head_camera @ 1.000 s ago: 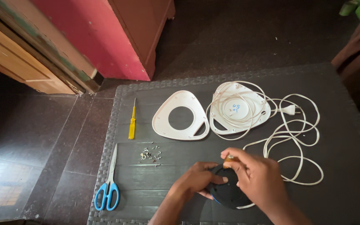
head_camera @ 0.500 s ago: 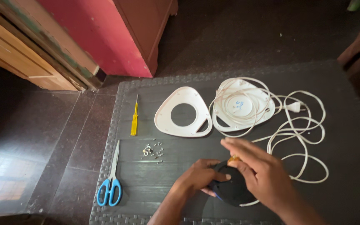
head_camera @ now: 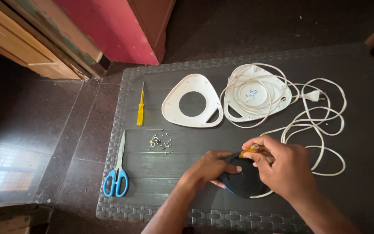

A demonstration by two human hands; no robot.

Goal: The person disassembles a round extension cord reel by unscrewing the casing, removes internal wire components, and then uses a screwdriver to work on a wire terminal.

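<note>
My left hand [head_camera: 206, 168] steadies a round black part [head_camera: 244, 180] on the dark table [head_camera: 169, 173] near its front edge. My right hand [head_camera: 282, 167] grips a small tool with an orange handle [head_camera: 251, 150] and presses it down onto the top of the black part. A white cord [head_camera: 321, 130] runs out from under my right hand and loops across the right side of the table to a white plug [head_camera: 313, 95]. What lies under my fingers on the black part is hidden.
A white triangular cover with a round hole [head_camera: 192, 106] and a white housing [head_camera: 256, 94] lie at the back. A yellow screwdriver [head_camera: 140, 110], blue-handled scissors [head_camera: 117, 171] and several small screws [head_camera: 160, 142] lie to the left. Dark floor tiles [head_camera: 44, 138] border the table.
The view has shifted slightly. Both hands stay on the black part, the right hand still holding the orange-handled tool on it.
</note>
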